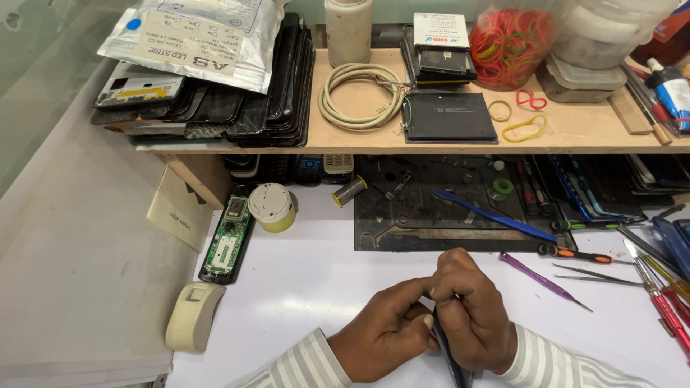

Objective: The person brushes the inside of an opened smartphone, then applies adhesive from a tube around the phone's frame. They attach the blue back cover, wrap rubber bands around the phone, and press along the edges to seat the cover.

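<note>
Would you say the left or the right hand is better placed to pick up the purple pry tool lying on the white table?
Probably the right hand. The purple pry tool lies just to its right on the white table, whereas the left hand is on the far side. Both hands currently hold the dark slim device, so one must let go.

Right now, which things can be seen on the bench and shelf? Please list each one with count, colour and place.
phone: one, dark, edge-on between both hands
mat: one, black, under shelf
spudger: one, blue, on mat
pick: one, purple, right of hands
screwdriver: one, orange and black, right of mat
circuit board: one, green, left of mat
jar: one, yellow with white lid, beside circuit board
cable: one coil, beige, on shelf
rubber bands: many, mostly red, in bag on shelf
screens: a stack, black, shelf left
left hand: one, touching phone
right hand: one, gripping phone
</note>
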`<state>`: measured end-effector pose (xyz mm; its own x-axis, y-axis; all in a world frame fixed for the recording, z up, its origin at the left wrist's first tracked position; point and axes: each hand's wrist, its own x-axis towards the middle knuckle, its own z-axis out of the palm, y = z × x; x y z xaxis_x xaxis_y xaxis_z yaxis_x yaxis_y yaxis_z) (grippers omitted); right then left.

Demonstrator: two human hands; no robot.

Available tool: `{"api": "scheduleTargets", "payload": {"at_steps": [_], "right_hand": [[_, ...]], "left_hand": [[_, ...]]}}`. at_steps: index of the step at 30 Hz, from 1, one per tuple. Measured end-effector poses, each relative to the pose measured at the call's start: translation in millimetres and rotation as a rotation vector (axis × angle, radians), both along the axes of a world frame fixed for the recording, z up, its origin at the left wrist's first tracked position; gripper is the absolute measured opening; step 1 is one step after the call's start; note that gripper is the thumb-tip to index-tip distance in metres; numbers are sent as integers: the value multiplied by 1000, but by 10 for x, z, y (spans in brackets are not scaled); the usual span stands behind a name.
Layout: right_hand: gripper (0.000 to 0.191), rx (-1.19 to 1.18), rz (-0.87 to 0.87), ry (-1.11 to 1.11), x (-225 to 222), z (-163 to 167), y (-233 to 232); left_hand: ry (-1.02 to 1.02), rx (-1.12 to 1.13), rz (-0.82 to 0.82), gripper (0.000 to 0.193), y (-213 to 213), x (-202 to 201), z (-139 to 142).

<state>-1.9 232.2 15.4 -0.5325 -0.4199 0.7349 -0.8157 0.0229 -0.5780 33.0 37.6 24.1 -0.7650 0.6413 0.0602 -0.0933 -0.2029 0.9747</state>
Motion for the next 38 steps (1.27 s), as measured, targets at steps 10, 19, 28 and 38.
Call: {"api": "scheduleTargets", "payload": {"at_steps": [10, 19, 28, 38], "right_hand": [[10, -70, -7, -132, 12, -57, -32], [13, -68, -43, -76, 14, 40, -29], [16, -64, -45, -130, -6, -60, 57], [16, -131, -48, -197, -37, -68, 109]], "left_hand": [[11, -15, 37, 66, 23, 14, -8], [115, -14, 72, 81, 80, 16, -47], [155, -61, 144, 70, 113, 27, -160], [168, -37, 178, 67, 38, 8, 38]]}}
